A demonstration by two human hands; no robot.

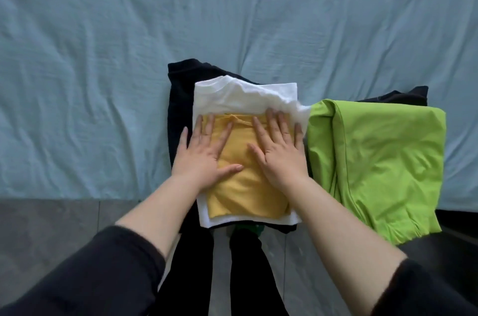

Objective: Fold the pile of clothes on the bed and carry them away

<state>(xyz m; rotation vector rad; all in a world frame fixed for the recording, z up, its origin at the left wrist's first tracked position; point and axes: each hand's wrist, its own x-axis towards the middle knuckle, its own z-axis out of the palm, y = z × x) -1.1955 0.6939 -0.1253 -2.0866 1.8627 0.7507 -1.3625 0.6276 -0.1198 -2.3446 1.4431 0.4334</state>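
Clearly the folding is nearly done: at the near edge of the bed [103, 57] stands a stack, with a black garment [181, 98] at the bottom, a white shirt [232, 96] on it and a yellow shirt [243, 191] on top. The left hand [204, 150] and right hand [278, 150] lie flat on the yellow shirt, fingers straight and spread, pressing it and grasping nothing. Just beside the stack, to the right, a green garment [388, 160] lies folded more loosely over a dark piece [403, 96]. No unfolded pile shows. What seems left is gathering both stacks and carrying them away.
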